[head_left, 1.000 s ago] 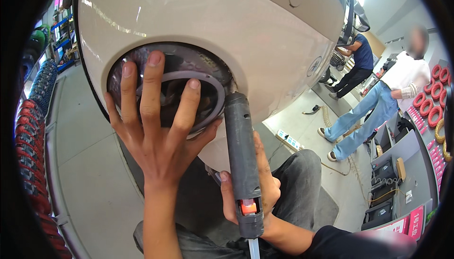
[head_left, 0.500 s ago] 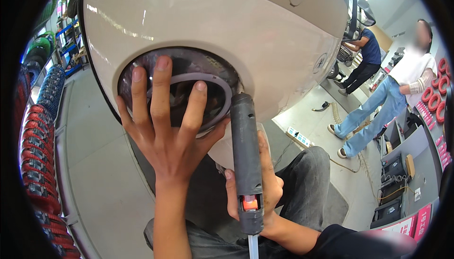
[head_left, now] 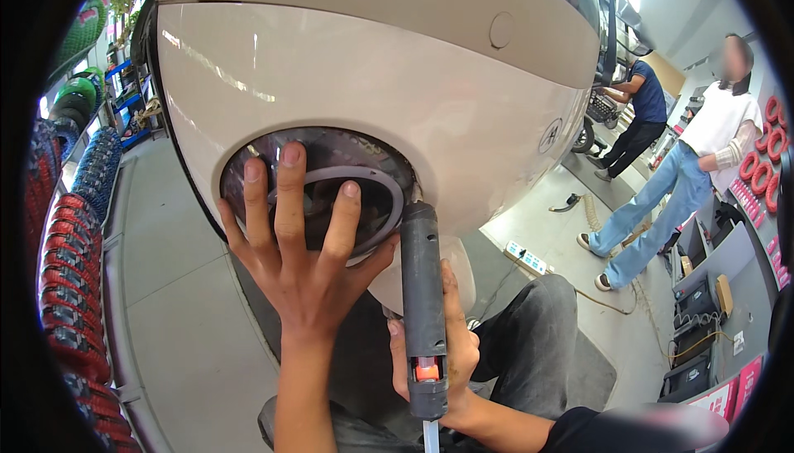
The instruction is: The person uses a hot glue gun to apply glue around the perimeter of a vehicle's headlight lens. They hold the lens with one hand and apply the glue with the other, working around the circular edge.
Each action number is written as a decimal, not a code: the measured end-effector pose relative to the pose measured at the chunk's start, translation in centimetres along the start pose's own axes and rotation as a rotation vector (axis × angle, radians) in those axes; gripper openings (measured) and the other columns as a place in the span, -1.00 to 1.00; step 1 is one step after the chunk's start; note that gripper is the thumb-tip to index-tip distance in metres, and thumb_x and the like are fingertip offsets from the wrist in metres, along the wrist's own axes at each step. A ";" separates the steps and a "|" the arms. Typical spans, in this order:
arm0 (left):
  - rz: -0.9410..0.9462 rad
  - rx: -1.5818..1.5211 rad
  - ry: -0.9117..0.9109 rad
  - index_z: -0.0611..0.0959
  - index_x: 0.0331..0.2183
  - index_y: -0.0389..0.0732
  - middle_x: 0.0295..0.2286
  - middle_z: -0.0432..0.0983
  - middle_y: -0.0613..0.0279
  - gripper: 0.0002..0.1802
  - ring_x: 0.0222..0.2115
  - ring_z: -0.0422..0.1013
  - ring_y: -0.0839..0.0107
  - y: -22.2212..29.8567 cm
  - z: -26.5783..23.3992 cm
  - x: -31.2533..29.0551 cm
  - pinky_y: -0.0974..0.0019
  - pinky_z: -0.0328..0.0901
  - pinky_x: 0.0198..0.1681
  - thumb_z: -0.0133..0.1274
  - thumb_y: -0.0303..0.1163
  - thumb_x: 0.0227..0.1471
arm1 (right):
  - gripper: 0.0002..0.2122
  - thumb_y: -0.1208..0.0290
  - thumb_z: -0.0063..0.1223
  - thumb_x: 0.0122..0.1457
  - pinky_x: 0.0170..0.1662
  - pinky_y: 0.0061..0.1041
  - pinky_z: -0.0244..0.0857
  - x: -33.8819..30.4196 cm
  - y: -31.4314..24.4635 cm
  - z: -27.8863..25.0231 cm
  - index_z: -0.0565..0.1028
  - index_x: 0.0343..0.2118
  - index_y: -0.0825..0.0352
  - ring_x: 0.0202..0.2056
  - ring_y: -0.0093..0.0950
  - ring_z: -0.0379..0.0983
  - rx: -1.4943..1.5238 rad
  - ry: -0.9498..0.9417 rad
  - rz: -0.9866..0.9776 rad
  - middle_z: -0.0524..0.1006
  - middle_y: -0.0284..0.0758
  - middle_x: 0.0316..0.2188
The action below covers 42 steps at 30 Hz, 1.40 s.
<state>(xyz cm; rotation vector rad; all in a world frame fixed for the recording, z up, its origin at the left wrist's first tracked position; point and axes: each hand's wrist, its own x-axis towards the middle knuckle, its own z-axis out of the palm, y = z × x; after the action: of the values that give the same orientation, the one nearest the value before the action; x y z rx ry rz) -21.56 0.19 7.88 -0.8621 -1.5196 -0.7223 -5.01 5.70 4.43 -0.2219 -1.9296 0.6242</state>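
My left hand (head_left: 310, 263) lies with spread fingers over an oval headlight (head_left: 331, 140) set in a cream vehicle body panel (head_left: 331, 64). Its fingertips press on the dark, glossy lens, and the thumb reaches toward the lens's right edge. In my right hand (head_left: 459, 341) is a black hot glue gun (head_left: 423, 275), its fingers wrapped round the far side of the body. The gun's nozzle meets the right edge of the headlight where it borders the panel. A translucent glue stick (head_left: 431, 436) sticks out of the gun's rear end.
Stacked red-and-black tires (head_left: 74, 288) line the left side. On the floor to the right lies a power strip (head_left: 527, 259) with a cable. One person (head_left: 695, 164) in a white top stands at right; another person (head_left: 641, 110) in dark blue works behind, beside a grey counter (head_left: 753, 312).
The view has tilted up, so the headlight and both hands sit lower in the picture. My left hand stays spread on the lens, and the glue gun's nozzle remains at its right edge.
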 end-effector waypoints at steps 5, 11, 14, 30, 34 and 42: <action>0.001 -0.008 0.010 0.39 0.23 0.11 0.30 0.25 -0.12 -0.01 0.32 0.14 -0.24 0.1 0.2 0.1 -0.36 0.06 0.35 0.48 0.13 -0.18 | -0.25 0.59 0.25 0.13 -0.30 -0.48 0.55 0.1 0.4 0.2 0.14 0.35 0.72 -0.39 -0.33 0.70 -0.010 0.022 -0.048 0.65 0.09 -0.18; 0.003 -0.001 0.007 0.39 0.22 0.07 0.30 0.25 -0.13 -0.02 0.32 0.13 -0.25 0.3 0.0 0.2 -0.36 0.07 0.34 0.47 0.14 -0.16 | -0.25 0.62 0.25 0.14 -0.27 -0.47 0.55 -0.3 1.1 -0.5 0.13 0.35 0.72 -0.36 -0.31 0.71 0.028 -0.046 -0.017 0.64 0.13 -0.11; 0.000 0.007 -0.002 0.39 0.21 0.06 0.31 0.24 -0.13 -0.03 0.32 0.13 -0.25 0.4 -0.1 0.3 -0.35 0.07 0.34 0.46 0.14 -0.15 | -0.26 0.61 0.26 0.14 -0.25 -0.47 0.54 0.0 1.6 -0.5 0.14 0.34 0.73 -0.33 -0.29 0.71 0.014 -0.025 -0.079 0.60 0.18 -0.04; -0.020 0.004 0.037 0.41 0.20 0.15 0.31 0.27 -0.04 -0.07 0.33 0.14 -0.21 0.5 0.6 0.1 -0.32 0.05 0.35 0.45 0.15 -0.15 | -0.26 0.61 0.28 0.11 -0.26 -0.50 0.54 0.9 1.7 -0.8 0.18 0.32 0.74 -0.35 -0.31 0.71 0.031 -0.015 -0.118 0.59 0.20 0.01; -0.049 -0.041 0.082 0.48 0.16 0.28 0.32 0.28 0.08 -0.17 0.35 0.13 -0.16 0.2 1.0 -0.1 -0.39 -0.03 0.36 0.41 0.17 -0.14 | -0.26 0.61 0.27 0.11 -0.30 -0.53 0.53 0.4 1.5 -0.9 0.18 0.32 0.74 -0.39 -0.37 0.71 0.075 -0.038 -0.059 0.62 0.17 -0.03; 0.001 0.012 0.025 0.38 0.21 0.09 0.31 0.25 -0.10 0.00 0.32 0.13 -0.23 0.4 0.4 0.2 -0.27 0.08 0.33 0.48 0.18 -0.18 | -0.28 0.58 0.26 0.14 -0.35 -0.54 0.53 0.9 1.4 -0.8 0.18 0.31 0.75 -0.42 -0.37 0.70 0.045 -0.003 -0.120 0.63 0.17 -0.05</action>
<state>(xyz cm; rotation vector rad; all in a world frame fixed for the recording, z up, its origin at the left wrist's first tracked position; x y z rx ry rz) -21.46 0.73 7.97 -0.8419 -1.5001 -0.7206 -4.88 7.58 4.70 -0.0765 -1.9139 0.5872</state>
